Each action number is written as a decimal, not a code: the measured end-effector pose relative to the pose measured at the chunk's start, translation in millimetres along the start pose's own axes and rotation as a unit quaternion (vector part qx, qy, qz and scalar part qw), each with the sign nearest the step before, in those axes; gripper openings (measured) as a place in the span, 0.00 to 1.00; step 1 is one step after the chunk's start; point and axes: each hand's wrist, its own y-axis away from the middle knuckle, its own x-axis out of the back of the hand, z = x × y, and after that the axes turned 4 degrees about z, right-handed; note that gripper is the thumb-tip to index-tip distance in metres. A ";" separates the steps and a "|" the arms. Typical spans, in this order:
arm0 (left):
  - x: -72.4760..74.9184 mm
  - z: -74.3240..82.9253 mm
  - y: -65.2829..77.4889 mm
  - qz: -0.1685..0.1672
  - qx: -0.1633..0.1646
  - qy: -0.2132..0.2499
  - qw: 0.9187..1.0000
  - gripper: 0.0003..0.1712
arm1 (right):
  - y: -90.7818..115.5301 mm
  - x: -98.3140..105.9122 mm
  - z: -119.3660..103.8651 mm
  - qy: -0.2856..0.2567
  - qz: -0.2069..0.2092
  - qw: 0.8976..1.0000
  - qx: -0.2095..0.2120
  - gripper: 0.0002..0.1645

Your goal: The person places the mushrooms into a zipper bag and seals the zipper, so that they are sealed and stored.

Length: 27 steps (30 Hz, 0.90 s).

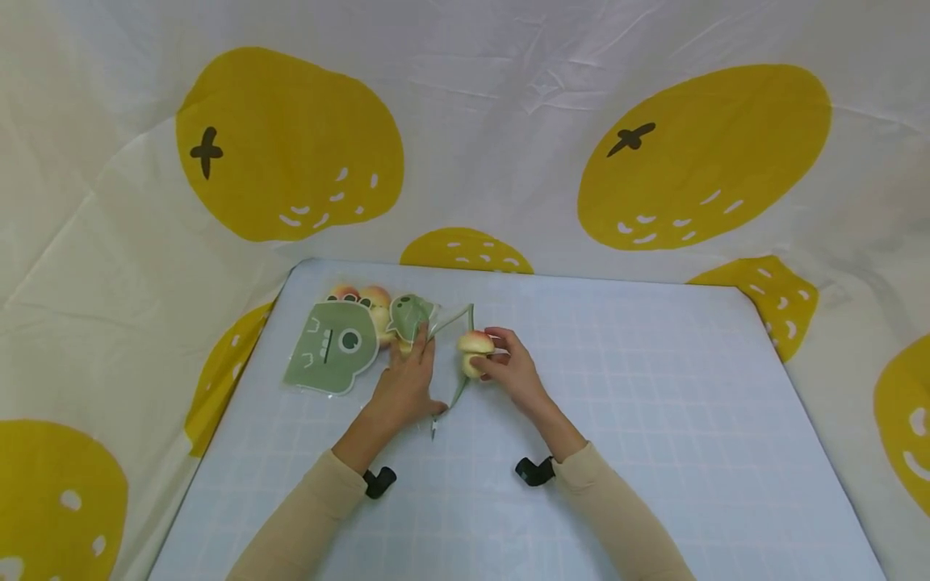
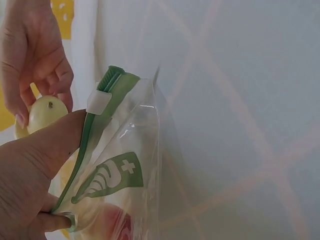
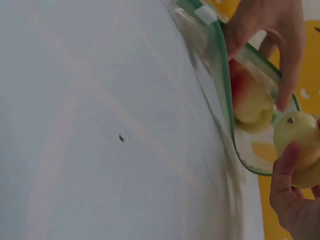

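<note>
A clear zip bag (image 1: 330, 355) with green monster prints lies at the left of the table, its mouth spread toward the right. My left hand (image 1: 407, 383) is at that mouth, thumb and fingers stretched apart against the green zip rim (image 3: 226, 75). A white slider (image 2: 98, 102) sits near the thumb. Red-blushed yellow peaches (image 3: 250, 95) show inside the bag. My right hand (image 1: 516, 367) grips two peaches, a blushed upper one (image 1: 475, 342) and a paler lower one (image 1: 472, 367), right beside the mouth. Its fingers curl round their right side.
A pale blue checked tablecloth (image 1: 654, 420) covers the table. Behind it hangs a white cloth (image 1: 494, 145) with large yellow fruit prints. Black wrist cameras (image 1: 534, 471) are worn on both wrists, close over the table.
</note>
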 end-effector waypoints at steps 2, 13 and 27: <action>-0.3 -0.1 -0.7 -0.001 -0.001 -0.002 1.000 0.73 | 0.1 -3.2 1.3 0.011 -0.014 1.000 0.002 0.37; 2.4 1.2 -1.0 0.003 -0.008 -0.003 1.000 0.73 | -6.2 -18.1 7.6 0.082 -0.025 0.996 0.038 0.35; 0.8 1.6 0.6 0.015 -0.012 0.003 1.000 0.71 | -9.1 -32.2 17.7 0.160 0.026 0.986 0.045 0.15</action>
